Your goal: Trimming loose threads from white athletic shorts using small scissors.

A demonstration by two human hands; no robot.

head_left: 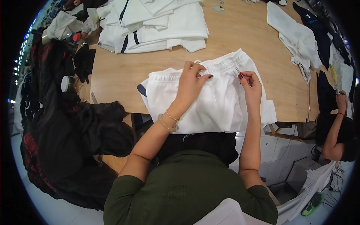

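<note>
White shorts (204,108) are laid out on the wooden table (240,30), across the middle of its near edge, with the lower part hung over that edge toward the wearer's lap. The elasticated waistband (221,65) is pointed toward the far edge; the leg end is directed toward the near edge. The long axis of the garment as spread is set left to right, roughly along the near edge, with the waistband slanted so that its right end lies farther from that edge than its left. A navy panel (142,89) is seen at the left side.

Left hand (191,82): placed over the waistband, fingers curled, thumb extended to the right, with a narrow gap to the index finger; whether cloth is pinched cannot be told. A cream drawstring loop (197,61) is seen just beyond these fingers.

Right hand (252,86): held over the right part of the shorts; a slim metal tool (237,69) is pinched between thumb and fingertips, its tip directed to the far left. Its exact kind cannot be told.

Surroundings: white garments with navy stripes (157,32) are stacked by the far left corner. Another white garment (296,39) is laid near the right edge. Black clothing (90,127) is heaped beside the left edge.
</note>
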